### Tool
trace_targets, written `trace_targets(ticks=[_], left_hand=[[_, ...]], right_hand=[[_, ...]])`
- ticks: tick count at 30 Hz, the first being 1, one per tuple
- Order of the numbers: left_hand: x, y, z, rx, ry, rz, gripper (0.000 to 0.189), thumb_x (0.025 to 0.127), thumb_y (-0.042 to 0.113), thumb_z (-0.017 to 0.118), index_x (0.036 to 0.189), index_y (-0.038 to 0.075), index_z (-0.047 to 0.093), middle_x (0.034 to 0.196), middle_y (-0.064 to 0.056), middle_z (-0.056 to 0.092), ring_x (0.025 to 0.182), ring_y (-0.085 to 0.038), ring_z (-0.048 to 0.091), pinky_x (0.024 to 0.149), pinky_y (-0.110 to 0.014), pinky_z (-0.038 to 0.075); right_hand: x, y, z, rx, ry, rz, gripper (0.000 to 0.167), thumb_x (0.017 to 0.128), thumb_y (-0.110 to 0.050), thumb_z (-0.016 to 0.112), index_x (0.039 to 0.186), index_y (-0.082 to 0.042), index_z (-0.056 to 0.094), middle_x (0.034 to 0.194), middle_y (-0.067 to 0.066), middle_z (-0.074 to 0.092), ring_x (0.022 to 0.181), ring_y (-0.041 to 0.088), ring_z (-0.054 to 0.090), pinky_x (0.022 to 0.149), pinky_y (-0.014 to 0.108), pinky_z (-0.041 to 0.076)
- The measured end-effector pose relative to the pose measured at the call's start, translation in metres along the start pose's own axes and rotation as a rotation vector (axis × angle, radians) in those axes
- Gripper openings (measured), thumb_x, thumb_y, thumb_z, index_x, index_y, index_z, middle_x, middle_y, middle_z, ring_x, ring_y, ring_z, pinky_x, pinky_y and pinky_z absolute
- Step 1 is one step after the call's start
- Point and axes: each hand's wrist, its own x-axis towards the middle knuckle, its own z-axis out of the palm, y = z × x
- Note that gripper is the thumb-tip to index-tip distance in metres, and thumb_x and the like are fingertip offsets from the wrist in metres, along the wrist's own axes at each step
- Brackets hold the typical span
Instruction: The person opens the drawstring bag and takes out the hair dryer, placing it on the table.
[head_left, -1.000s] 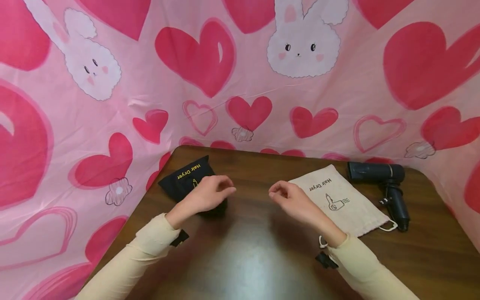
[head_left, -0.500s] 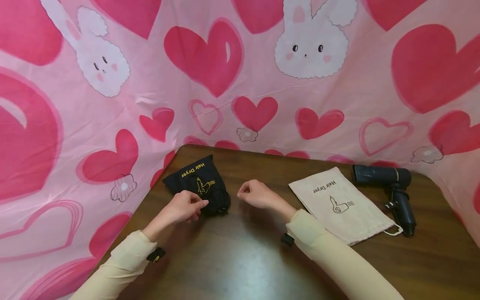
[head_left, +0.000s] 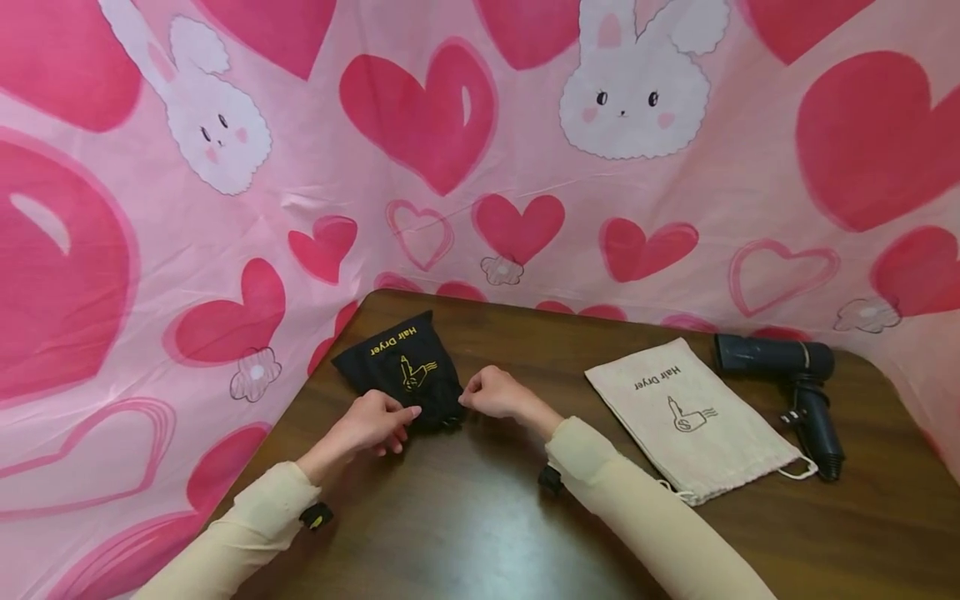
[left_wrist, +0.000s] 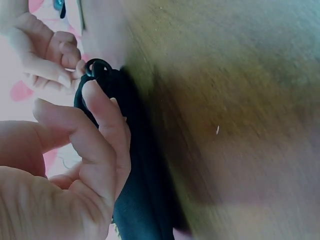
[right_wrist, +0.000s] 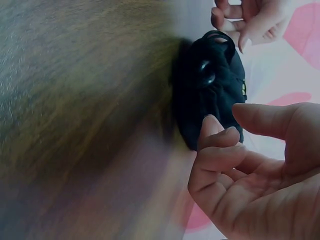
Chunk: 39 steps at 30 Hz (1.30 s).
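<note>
The bulging black fabric pouch with yellow "Hair Dryer" lettering (head_left: 408, 354) lies at the far left of the brown wood-grain table (head_left: 480, 508), its gathered mouth facing the person. The bare left hand (head_left: 371, 418) and bare right hand (head_left: 497, 392) flank that mouth with fingers loosely bent, gripping nothing visible; whether any fingertip touches cannot be told. The step in hand is judged a reach for the black cord loops (left_wrist: 95, 61), the next move calling for a pinch from both sides.
</note>
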Motion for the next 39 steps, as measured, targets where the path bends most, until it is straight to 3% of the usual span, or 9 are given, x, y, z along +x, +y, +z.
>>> trace_targets(ticks=[3, 8, 10, 15, 17, 26, 33, 39], left_hand=[[0.003, 0.002, 0.001, -0.031, 0.002, -0.004, 0.034, 0.103, 0.032, 0.071, 0.091, 0.001, 0.075, 0.072, -0.009, 0.069, 0.056, -0.019, 0.068, 0.047, -0.026, 0.051], [0.01, 0.005, 0.003, -0.066, -0.017, -0.009, 0.032, 0.101, 0.03, 0.073, 0.091, 0.0, 0.074, 0.074, -0.011, 0.069, 0.056, -0.019, 0.067, 0.05, -0.028, 0.054], [0.013, 0.005, 0.006, -0.073, -0.023, -0.008, 0.031, 0.101, 0.029, 0.074, 0.091, 0.0, 0.074, 0.075, -0.012, 0.069, 0.056, -0.02, 0.067, 0.051, -0.029, 0.055], [0.018, 0.005, 0.011, -0.075, -0.027, -0.005, 0.029, 0.1, 0.028, 0.075, 0.089, 0.001, 0.074, 0.076, -0.013, 0.069, 0.057, -0.021, 0.068, 0.052, -0.029, 0.056], [0.019, 0.005, 0.013, -0.07, -0.025, -0.002, 0.028, 0.1, 0.027, 0.075, 0.088, 0.001, 0.074, 0.076, -0.013, 0.069, 0.057, -0.021, 0.068, 0.052, -0.03, 0.056], [0.024, 0.01, 0.019, -0.065, -0.029, 0.013, 0.025, 0.099, 0.022, 0.076, 0.085, 0.002, 0.073, 0.073, -0.011, 0.069, 0.058, -0.02, 0.068, 0.051, -0.03, 0.056], [0.024, 0.012, 0.022, -0.06, -0.027, 0.001, 0.023, 0.099, 0.022, 0.076, 0.087, 0.002, 0.074, 0.074, -0.011, 0.069, 0.06, -0.021, 0.069, 0.052, -0.03, 0.056], [0.025, 0.013, 0.025, -0.06, -0.038, 0.007, 0.024, 0.099, 0.022, 0.077, 0.087, 0.002, 0.074, 0.074, -0.011, 0.07, 0.061, -0.021, 0.069, 0.053, -0.031, 0.057]], right_hand=[[0.012, 0.01, 0.003, -0.012, 0.008, 0.004, 0.02, 0.098, -0.025, 0.074, 0.085, -0.011, 0.081, 0.08, 0.004, 0.07, 0.064, 0.018, 0.054, 0.061, 0.033, 0.044], [0.009, -0.004, 0.001, -0.045, 0.025, 0.038, 0.021, 0.096, -0.021, 0.077, 0.079, -0.009, 0.081, 0.075, 0.004, 0.068, 0.062, 0.019, 0.054, 0.059, 0.033, 0.044], [0.016, 0.003, 0.005, -0.059, 0.032, 0.043, 0.022, 0.096, -0.02, 0.077, 0.078, -0.009, 0.08, 0.073, 0.005, 0.067, 0.061, 0.02, 0.054, 0.057, 0.033, 0.044], [0.054, 0.047, 0.018, -0.078, 0.018, 0.075, 0.029, 0.094, -0.026, 0.079, 0.067, -0.015, 0.078, 0.067, 0.003, 0.065, 0.059, 0.022, 0.055, 0.053, 0.035, 0.044], [0.055, 0.047, 0.019, -0.07, 0.016, 0.092, 0.029, 0.094, -0.026, 0.079, 0.067, -0.015, 0.078, 0.068, 0.003, 0.065, 0.06, 0.022, 0.055, 0.054, 0.035, 0.045], [0.039, 0.032, 0.013, -0.091, 0.025, 0.117, 0.035, 0.097, -0.022, 0.074, 0.065, -0.01, 0.071, 0.062, 0.005, 0.056, 0.058, 0.022, 0.054, 0.054, 0.035, 0.043], [-0.002, -0.007, 0.0, -0.064, 0.04, 0.119, 0.03, 0.098, -0.015, 0.073, 0.071, -0.002, 0.074, 0.065, 0.004, 0.06, 0.061, 0.018, 0.051, 0.058, 0.031, 0.041], [-0.011, -0.009, -0.001, -0.071, 0.058, 0.118, 0.026, 0.098, -0.014, 0.073, 0.077, 0.001, 0.076, 0.066, 0.001, 0.06, 0.062, 0.015, 0.05, 0.059, 0.028, 0.04]])
